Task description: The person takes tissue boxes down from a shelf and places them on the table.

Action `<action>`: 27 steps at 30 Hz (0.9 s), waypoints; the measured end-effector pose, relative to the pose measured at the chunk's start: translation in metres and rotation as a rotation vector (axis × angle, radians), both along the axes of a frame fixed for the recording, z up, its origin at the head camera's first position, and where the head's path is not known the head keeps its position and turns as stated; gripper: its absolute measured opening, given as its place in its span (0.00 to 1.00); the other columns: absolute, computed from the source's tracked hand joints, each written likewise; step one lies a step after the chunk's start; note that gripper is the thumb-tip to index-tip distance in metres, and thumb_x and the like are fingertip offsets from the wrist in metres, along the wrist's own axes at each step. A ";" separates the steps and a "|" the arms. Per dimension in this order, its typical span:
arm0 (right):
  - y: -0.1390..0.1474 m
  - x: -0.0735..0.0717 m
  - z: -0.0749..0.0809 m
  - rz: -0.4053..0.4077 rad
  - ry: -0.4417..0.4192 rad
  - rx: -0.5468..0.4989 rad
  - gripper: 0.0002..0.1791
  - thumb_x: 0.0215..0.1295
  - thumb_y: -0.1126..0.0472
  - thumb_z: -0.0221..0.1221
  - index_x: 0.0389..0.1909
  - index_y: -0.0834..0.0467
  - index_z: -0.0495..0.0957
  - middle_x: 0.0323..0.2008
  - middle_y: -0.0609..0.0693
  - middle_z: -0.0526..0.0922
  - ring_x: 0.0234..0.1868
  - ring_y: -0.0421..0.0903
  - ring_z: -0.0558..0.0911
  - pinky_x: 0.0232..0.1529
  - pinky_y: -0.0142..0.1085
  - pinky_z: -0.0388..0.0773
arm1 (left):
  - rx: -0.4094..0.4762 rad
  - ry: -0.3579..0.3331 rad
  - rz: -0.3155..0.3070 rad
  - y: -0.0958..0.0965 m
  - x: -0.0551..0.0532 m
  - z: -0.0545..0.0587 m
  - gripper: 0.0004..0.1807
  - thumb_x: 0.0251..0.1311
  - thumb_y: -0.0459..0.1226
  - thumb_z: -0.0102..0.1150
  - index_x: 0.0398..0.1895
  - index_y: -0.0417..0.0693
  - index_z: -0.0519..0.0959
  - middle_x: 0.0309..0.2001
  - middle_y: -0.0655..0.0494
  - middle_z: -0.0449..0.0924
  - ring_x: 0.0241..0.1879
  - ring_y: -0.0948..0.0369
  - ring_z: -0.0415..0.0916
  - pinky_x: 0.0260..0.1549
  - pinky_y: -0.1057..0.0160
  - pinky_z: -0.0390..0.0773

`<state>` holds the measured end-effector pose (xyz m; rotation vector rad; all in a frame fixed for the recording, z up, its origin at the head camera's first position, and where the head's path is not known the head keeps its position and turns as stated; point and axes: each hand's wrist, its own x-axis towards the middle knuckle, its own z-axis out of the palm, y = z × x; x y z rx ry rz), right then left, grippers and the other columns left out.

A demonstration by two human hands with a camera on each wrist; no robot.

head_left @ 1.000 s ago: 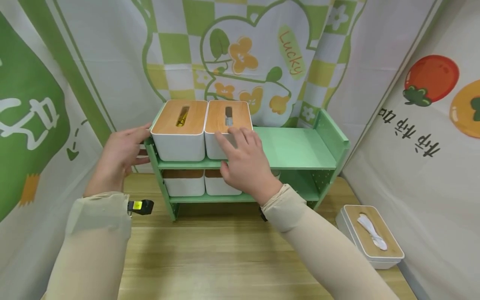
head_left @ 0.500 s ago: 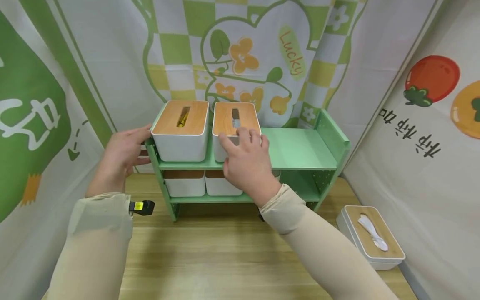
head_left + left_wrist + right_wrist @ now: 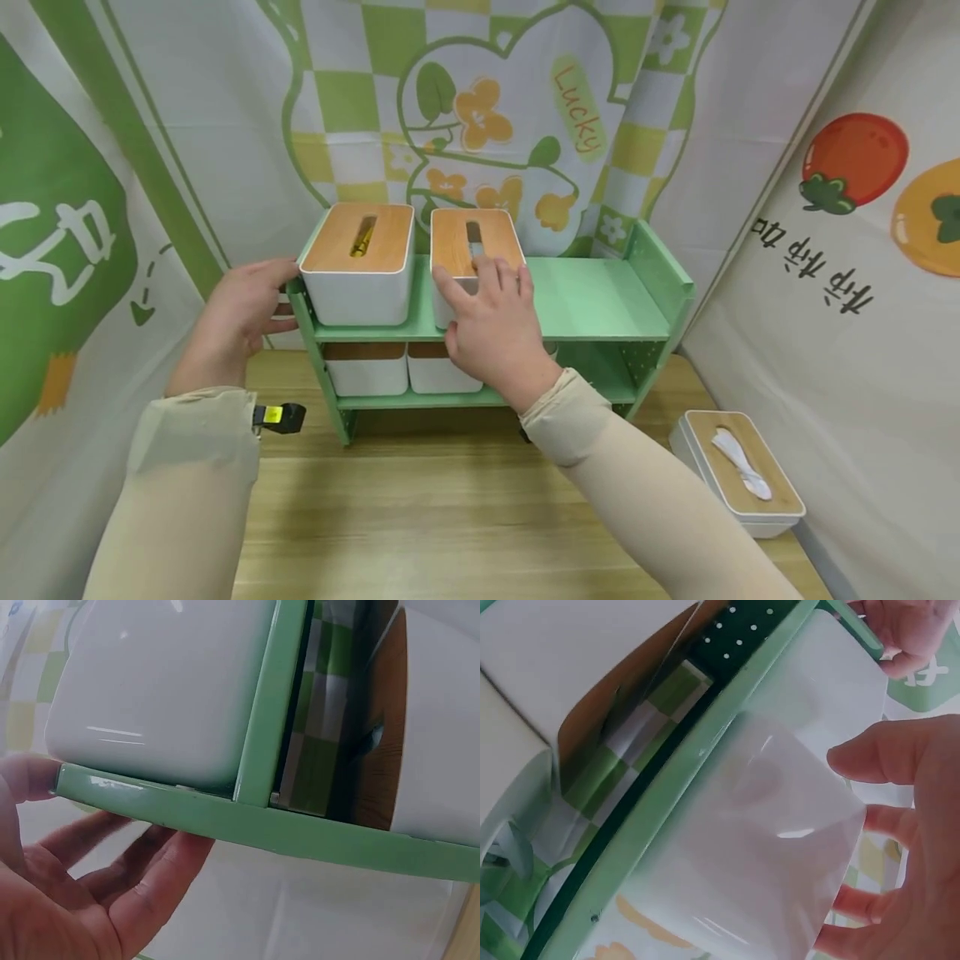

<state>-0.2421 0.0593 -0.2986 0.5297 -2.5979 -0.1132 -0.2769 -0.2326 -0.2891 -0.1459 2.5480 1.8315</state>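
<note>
My left hand (image 3: 251,304) holds the left side panel of the green two-tier shelf (image 3: 600,296). In the left wrist view its thumb (image 3: 34,776) lies at the panel's end and its fingers (image 3: 161,885) touch the outer face. My right hand (image 3: 498,329) lays its fingertips over the front edge of a white tissue box (image 3: 480,229) with a wooden lid, close below the lid's slot. The right thumb (image 3: 870,757) stands off the box's front face. Left of that box is a matching tissue box (image 3: 356,292), yellow showing in its slot; a gap separates the two.
White wood-topped boxes (image 3: 367,371) fill the lower tier's left and middle, partly hidden by my right hand. Another wood-lidded box (image 3: 738,475), a white tissue sticking out, stands on the wooden table (image 3: 405,525) at right. A patterned cloth (image 3: 517,125) hangs behind.
The tissue box under my right hand has slid right along the top tier, opening a gap from its neighbour. The right hand moved with it; the left hand kept its place.
</note>
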 end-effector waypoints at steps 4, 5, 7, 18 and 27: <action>0.000 -0.001 -0.002 0.003 0.020 -0.005 0.36 0.64 0.52 0.55 0.75 0.39 0.59 0.65 0.62 0.61 0.66 0.63 0.59 0.65 0.64 0.51 | -0.020 -0.005 -0.019 0.001 -0.003 0.001 0.34 0.75 0.55 0.39 0.73 0.40 0.64 0.64 0.42 0.64 0.50 0.49 0.76 0.44 0.56 0.82; 0.000 -0.001 -0.003 0.006 0.033 -0.002 0.36 0.63 0.52 0.55 0.74 0.39 0.60 0.65 0.62 0.62 0.66 0.63 0.60 0.65 0.65 0.52 | -0.017 -0.008 -0.023 0.001 -0.004 0.001 0.34 0.75 0.54 0.39 0.72 0.39 0.64 0.64 0.42 0.63 0.50 0.49 0.75 0.44 0.56 0.82; 0.001 -0.002 -0.004 0.014 0.058 0.008 0.36 0.63 0.53 0.55 0.74 0.40 0.61 0.64 0.62 0.63 0.65 0.64 0.61 0.64 0.65 0.53 | -0.018 -0.010 -0.031 0.001 -0.005 0.001 0.33 0.75 0.53 0.37 0.70 0.38 0.65 0.64 0.42 0.62 0.50 0.48 0.75 0.44 0.56 0.82; 0.008 0.010 0.002 -0.069 0.002 -0.035 0.31 0.64 0.57 0.52 0.70 0.42 0.65 0.61 0.64 0.64 0.62 0.65 0.64 0.63 0.65 0.55 | -0.058 -0.006 -0.035 0.003 -0.006 -0.001 0.32 0.75 0.53 0.33 0.67 0.37 0.66 0.60 0.41 0.66 0.48 0.49 0.74 0.48 0.53 0.80; 0.010 0.011 0.002 -0.036 0.066 -0.044 0.27 0.63 0.58 0.51 0.65 0.43 0.67 0.57 0.62 0.66 0.57 0.63 0.67 0.60 0.63 0.57 | -0.037 -0.010 -0.026 0.003 -0.006 -0.002 0.33 0.75 0.54 0.34 0.70 0.39 0.66 0.61 0.42 0.65 0.51 0.48 0.73 0.51 0.52 0.78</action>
